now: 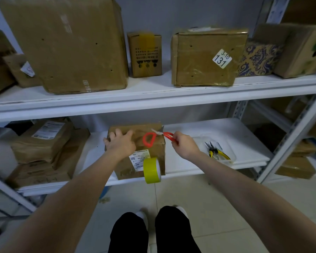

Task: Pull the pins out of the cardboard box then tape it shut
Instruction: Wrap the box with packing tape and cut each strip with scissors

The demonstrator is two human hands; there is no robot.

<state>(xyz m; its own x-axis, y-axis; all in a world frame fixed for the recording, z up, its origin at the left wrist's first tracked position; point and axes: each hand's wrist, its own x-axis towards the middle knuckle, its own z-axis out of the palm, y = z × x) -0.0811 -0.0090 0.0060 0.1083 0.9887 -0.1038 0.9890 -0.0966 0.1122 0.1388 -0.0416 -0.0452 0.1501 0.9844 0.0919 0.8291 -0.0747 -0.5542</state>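
On the lower shelf (217, 136), the left hand (120, 143) lies spread flat on the cardboard box (153, 150), seemingly steadying it, while the right hand (184, 145) grips red scissors (160, 133) at its top edge, probably to cut the yellow tape roll (151, 170) free.

Person, seen from above: left hand (120, 143) and right hand (185, 146) were bare, as were both forearms (77, 194) along their visible length. The legs wore black trousers (129, 234); white footwear (141, 214) showed beyond the hems.
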